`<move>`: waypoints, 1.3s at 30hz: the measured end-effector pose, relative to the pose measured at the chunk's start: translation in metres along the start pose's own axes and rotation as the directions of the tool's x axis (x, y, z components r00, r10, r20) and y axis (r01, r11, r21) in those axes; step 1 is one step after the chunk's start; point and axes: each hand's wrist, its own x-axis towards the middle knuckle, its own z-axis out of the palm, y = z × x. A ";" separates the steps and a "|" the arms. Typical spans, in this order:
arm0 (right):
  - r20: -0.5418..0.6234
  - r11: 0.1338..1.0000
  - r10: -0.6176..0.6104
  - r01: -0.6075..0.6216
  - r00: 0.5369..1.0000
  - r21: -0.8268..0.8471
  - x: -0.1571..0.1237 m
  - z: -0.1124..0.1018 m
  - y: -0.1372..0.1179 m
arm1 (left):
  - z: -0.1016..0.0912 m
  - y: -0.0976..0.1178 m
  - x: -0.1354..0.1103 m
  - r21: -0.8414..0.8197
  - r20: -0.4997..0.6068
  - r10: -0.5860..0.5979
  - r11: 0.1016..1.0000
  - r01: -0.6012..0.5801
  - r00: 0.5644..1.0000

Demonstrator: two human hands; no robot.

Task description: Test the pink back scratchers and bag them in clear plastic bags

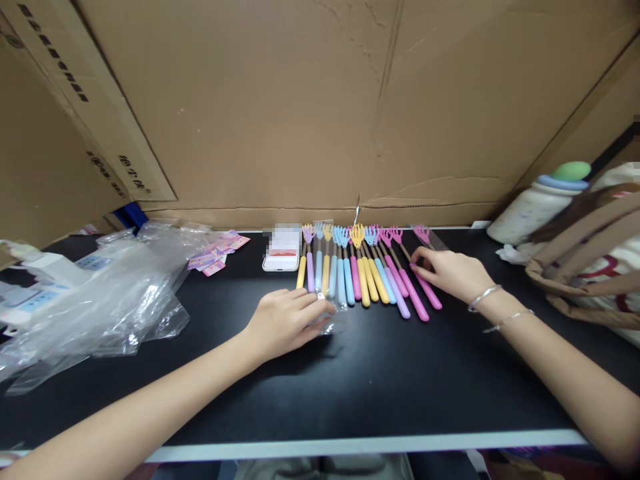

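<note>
A row of back scratchers (366, 283) with small claw heads and yellow, purple, blue and pink handles lies across the black table, heads toward the cardboard. My left hand (287, 319) rests at the handle ends on the row's left side, fingers curled on a clear plastic bag (337, 321); its fingertips are partly hidden. At the right end, my right hand (453, 272) has thumb and fingers closed around the shaft of a pink back scratcher (429, 292). That scratcher's head seems to lie in clear wrapping, and it sits slightly apart from the others.
A heap of clear plastic bags (125, 293) covers the left, beside pink printed cards (217, 252). A phone (281, 263) lies behind my left hand. On the right are a white bottle (533, 210) and a brown-handled bag (590, 260). Cardboard (280, 107) walls the back.
</note>
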 end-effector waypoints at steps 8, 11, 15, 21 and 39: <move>0.101 0.999 -0.004 0.008 0.995 -0.040 -0.004 -0.001 -0.014 | 0.000 0.000 -0.002 -0.004 0.019 -0.018 1.000 0.018 1.000; 0.119 0.998 0.002 0.005 0.993 -0.056 -0.003 -0.001 -0.013 | 0.000 0.000 -0.002 -0.010 0.028 -0.026 1.000 0.026 0.999; 0.124 0.998 0.005 0.002 0.992 -0.056 -0.002 0.000 -0.012 | -0.001 0.000 -0.001 -0.017 0.045 -0.037 0.999 0.038 0.998; 0.120 0.999 0.002 0.004 0.993 -0.047 -0.002 0.001 -0.012 | -0.002 0.000 -0.001 -0.013 0.052 -0.042 0.999 0.042 0.998; 0.052 0.991 0.034 -0.040 0.998 0.126 0.001 -0.014 0.012 | -0.006 -0.004 0.001 0.020 0.018 -0.052 0.998 0.052 0.998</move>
